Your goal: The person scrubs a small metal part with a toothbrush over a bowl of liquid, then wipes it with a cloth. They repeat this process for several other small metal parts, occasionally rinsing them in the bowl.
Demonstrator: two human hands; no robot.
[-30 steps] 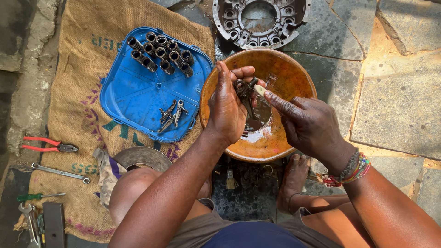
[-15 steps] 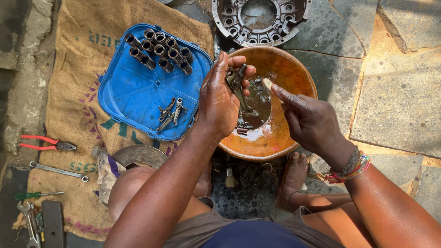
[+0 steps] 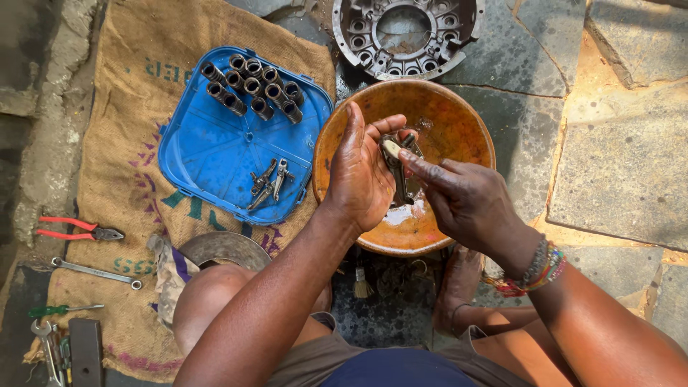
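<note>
Greasy dark metal part (image 3: 398,166) over my orange bowl (image 3: 459,115)
My left hand (image 3: 362,175) grasps it, long, wet and grimy; my right hand (image 3: 459,201) pinches its near end

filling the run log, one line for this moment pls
left hand: holds metal part | right hand: rubs it | over orange bowl | blue tray beside

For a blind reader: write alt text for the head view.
Both hands, left hand and right hand, hold a small metal part over an orange bowl. A blue tray of springs lies left on burlap.
</note>
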